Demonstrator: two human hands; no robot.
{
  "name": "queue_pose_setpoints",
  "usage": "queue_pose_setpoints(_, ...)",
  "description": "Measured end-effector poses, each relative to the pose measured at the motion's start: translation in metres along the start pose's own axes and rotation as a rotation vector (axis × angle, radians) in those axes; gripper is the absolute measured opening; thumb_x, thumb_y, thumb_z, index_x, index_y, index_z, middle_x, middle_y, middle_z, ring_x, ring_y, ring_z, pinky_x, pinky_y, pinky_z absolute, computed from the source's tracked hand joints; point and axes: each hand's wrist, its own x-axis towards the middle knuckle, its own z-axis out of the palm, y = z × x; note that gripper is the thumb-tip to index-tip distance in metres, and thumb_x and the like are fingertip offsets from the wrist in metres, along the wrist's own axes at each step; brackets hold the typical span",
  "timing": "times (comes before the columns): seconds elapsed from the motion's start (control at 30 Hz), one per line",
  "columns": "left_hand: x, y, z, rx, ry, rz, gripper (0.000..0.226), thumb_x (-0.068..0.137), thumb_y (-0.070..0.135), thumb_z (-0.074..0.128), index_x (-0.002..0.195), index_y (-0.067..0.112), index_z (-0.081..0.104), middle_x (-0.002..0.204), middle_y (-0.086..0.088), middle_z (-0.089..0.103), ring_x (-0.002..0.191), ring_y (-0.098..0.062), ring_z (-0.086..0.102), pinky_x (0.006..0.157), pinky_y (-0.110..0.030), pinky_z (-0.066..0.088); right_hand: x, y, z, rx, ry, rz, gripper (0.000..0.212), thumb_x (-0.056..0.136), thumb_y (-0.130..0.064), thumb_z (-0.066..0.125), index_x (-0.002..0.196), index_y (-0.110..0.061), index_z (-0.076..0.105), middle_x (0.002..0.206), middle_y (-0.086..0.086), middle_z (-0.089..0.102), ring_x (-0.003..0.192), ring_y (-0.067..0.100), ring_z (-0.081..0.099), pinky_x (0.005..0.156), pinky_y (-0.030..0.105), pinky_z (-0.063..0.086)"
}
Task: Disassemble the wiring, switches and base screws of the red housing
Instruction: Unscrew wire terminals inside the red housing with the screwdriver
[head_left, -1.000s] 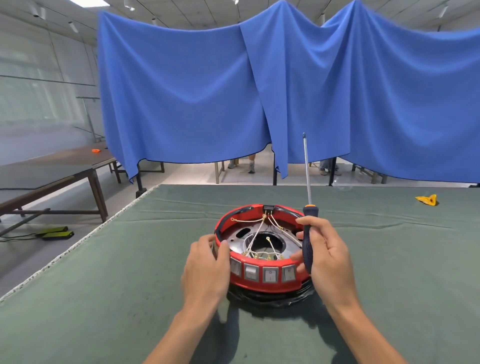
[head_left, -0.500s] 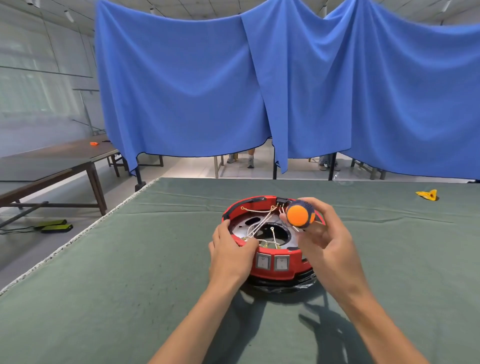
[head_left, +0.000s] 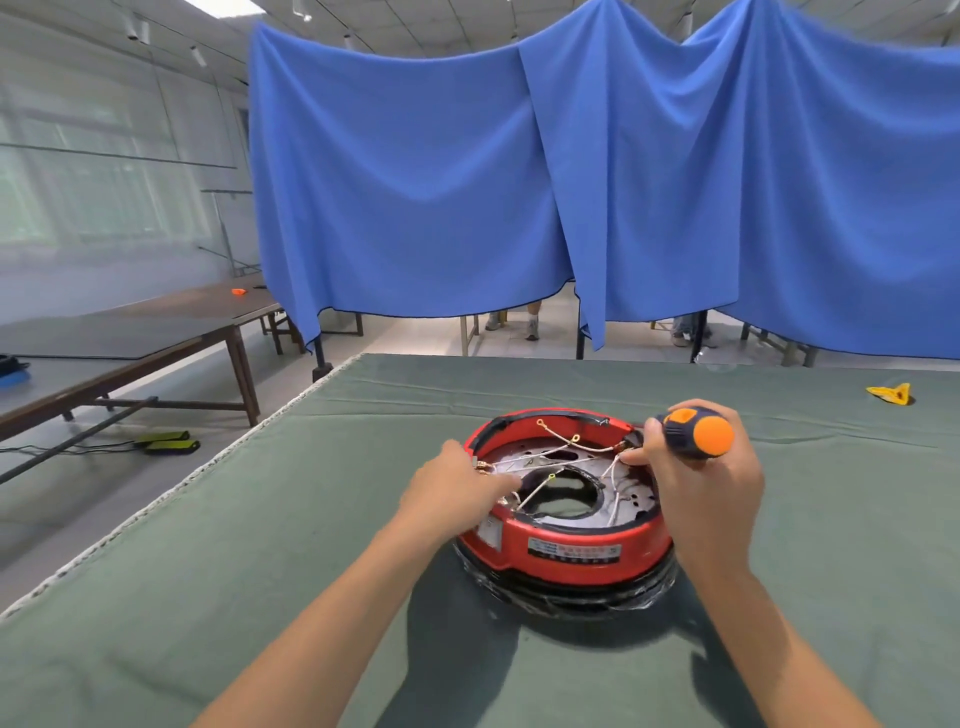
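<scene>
A green cloth (head_left: 218, 597) is covering the work table, creased across its far part, with a pale fringed edge running along its left side. The red housing (head_left: 566, 540) is sitting on this cloth over a black wrapped base, its open top showing a metal plate and loose white wires (head_left: 545, 457). The left hand (head_left: 454, 493) is resting on the housing's left rim, fingers reaching in among the wires; whether they are pinching one cannot be told. The right hand (head_left: 701, 483) is curling around a screwdriver (head_left: 693, 434) at the housing's right rim, its orange butt facing the camera. Beyond the housing to the right, a yellow scrap (head_left: 891, 393) is lying on the cloth. Left of the housing, a wooden table (head_left: 130, 338) is standing on the pale floor. Behind the housing, blue drapes (head_left: 571, 182) are hanging across the room.
</scene>
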Motion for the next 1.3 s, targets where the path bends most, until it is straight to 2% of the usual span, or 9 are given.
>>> queue_pose_setpoints(0.13, -0.007, 0.007, 0.006, 0.048, -0.054, 0.007, 0.058, 0.073, 0.039, 0.071, 0.116, 0.011, 0.045, 0.111, -0.007, 0.063, 0.105, -0.026, 0.058, 0.092, -0.041, 0.048, 0.002, 0.002, -0.004, 0.07, 0.043, 0.043, 0.022, 0.081, -0.031, 0.063, 0.09, -0.012, 0.057, 0.056, -0.006, 0.068, 0.06, -0.007, 0.066, 0.064, 0.007, 0.044)
queue_pose_setpoints(0.23, 0.001, 0.008, -0.007, -0.105, -0.153, 0.04, 0.044, 0.073, 0.025, 0.078, 0.108, 0.01, 0.056, 0.103, -0.006, 0.068, 0.094, -0.022, 0.065, 0.088, -0.037, 0.052, 0.006, -0.011, -0.01, 0.228, 0.072, 0.076, 0.006, 0.082, -0.029, 0.061, 0.079, -0.025, 0.058, 0.055, -0.011, 0.067, 0.055, 0.013, 0.069, 0.061, 0.023, 0.05)
queue_pose_setpoints(0.37, 0.017, 0.006, -0.029, -0.099, -0.347, 0.104, 0.047, 0.076, 0.016, 0.077, 0.117, 0.017, 0.054, 0.117, -0.001, 0.062, 0.103, -0.016, 0.061, 0.087, -0.026, 0.048, 0.016, -0.037, -0.012, 0.472, 0.033, 0.087, 0.021, 0.082, -0.022, 0.057, 0.067, -0.036, 0.057, 0.055, -0.004, 0.062, 0.044, 0.024, 0.066, 0.046, 0.016, 0.044)
queue_pose_setpoints(0.5, 0.036, 0.016, -0.044, 0.109, -0.466, 0.102, 0.066, 0.08, 0.015, 0.073, 0.138, 0.021, 0.042, 0.136, 0.005, 0.047, 0.125, -0.018, 0.044, 0.107, -0.039, 0.034, 0.033, -0.043, -0.003, 0.415, -0.08, 0.078, 0.021, 0.083, -0.02, 0.056, 0.067, -0.033, 0.057, 0.055, -0.002, 0.062, 0.042, 0.027, 0.064, 0.044, 0.019, 0.042)
queue_pose_setpoints(0.77, 0.096, 0.051, -0.032, 0.566, -0.563, 0.249, 0.074, 0.071, 0.002, 0.071, 0.135, 0.03, 0.046, 0.123, 0.0, 0.06, 0.112, -0.024, 0.056, 0.098, -0.042, 0.046, 0.07, -0.007, 0.028, 0.326, -0.004, 0.081, 0.013, 0.084, -0.025, 0.059, 0.071, -0.023, 0.06, 0.051, -0.003, 0.06, 0.037, 0.021, 0.06, 0.043, 0.017, 0.041)
queue_pose_setpoints(0.93, 0.12, 0.06, -0.013, 0.547, -0.521, 0.389, 0.083, 0.071, -0.01, 0.043, 0.137, 0.04, 0.041, 0.111, -0.001, 0.062, 0.076, -0.019, 0.064, 0.07, -0.032, 0.057, 0.087, 0.014, 0.03, 0.268, 0.073, 0.097, 0.023, 0.079, -0.038, 0.059, 0.065, -0.019, 0.058, 0.044, -0.003, 0.054, 0.031, 0.019, 0.052, 0.034, 0.019, 0.035)
queue_pose_setpoints(1.07, 0.104, 0.052, 0.002, 0.312, -0.389, 0.455, 0.061, 0.078, 0.002, 0.05, 0.133, 0.028, 0.052, 0.13, 0.004, 0.057, 0.116, -0.014, 0.054, 0.101, -0.027, 0.04, 0.081, 0.014, 0.024, 0.256, 0.098, 0.129, 0.028, 0.079, -0.039, 0.059, 0.059, -0.02, 0.057, 0.039, -0.001, 0.052, 0.029, 0.018, 0.047, 0.035, 0.019, 0.035)
queue_pose_setpoints(1.2, 0.082, 0.036, 0.026, 0.361, -0.042, 0.417, 0.047, 0.084, 0.017, 0.052, 0.13, 0.019, 0.05, 0.134, -0.004, 0.053, 0.122, -0.024, 0.048, 0.103, -0.034, 0.037, 0.081, 0.004, 0.027, 0.325, 0.13, 0.149, 0.025, 0.08, -0.036, 0.058, 0.058, -0.023, 0.057, 0.039, -0.002, 0.05, 0.029, 0.014, 0.044, 0.037, 0.019, 0.035)
queue_pose_setpoints(1.3, 0.072, 0.028, 0.035, 0.466, 0.039, 0.476, 0.05, 0.085, 0.025, 0.05, 0.134, 0.018, 0.044, 0.135, -0.002, 0.049, 0.126, -0.023, 0.042, 0.106, -0.036, 0.031, 0.086, -0.005, 0.035, 0.332, 0.167, 0.145, 0.03, 0.078, -0.028, 0.062, 0.048, -0.028, 0.057, 0.04, -0.01, 0.047, 0.035, 0.011, 0.042, 0.043, 0.02, 0.036)
